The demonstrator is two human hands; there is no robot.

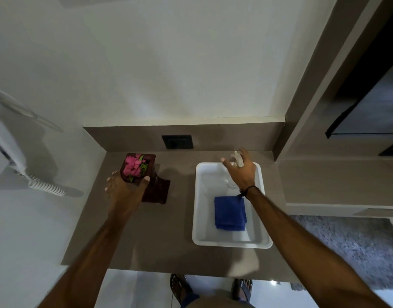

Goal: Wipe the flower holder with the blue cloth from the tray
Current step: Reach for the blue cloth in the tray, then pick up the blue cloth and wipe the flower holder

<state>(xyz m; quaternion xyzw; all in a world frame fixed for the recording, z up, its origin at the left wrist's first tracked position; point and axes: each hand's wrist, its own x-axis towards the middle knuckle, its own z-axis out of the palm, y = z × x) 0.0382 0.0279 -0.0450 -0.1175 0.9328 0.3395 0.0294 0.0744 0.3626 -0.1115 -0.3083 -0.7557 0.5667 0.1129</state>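
Observation:
The flower holder (156,188) is a dark red glass vase with pink flowers and green leaves in its square top, standing on the brown counter at the left. My left hand (122,190) wraps its near upper edge, thumb on the right corner and fingers on the left. The blue cloth (230,213) lies folded in the near half of the white tray (199,218). My right hand (241,170) hovers over the tray's far end with fingers spread, above a clear spray bottle (235,155) whose white trigger head shows between the fingers.
The brown counter (146,230) ends at a wall with a dark socket plate (177,141). A white wall phone with a coiled cord (44,185) hangs at the left. A dark screen (368,103) sits at the upper right. My sandalled feet (180,287) show below the counter edge.

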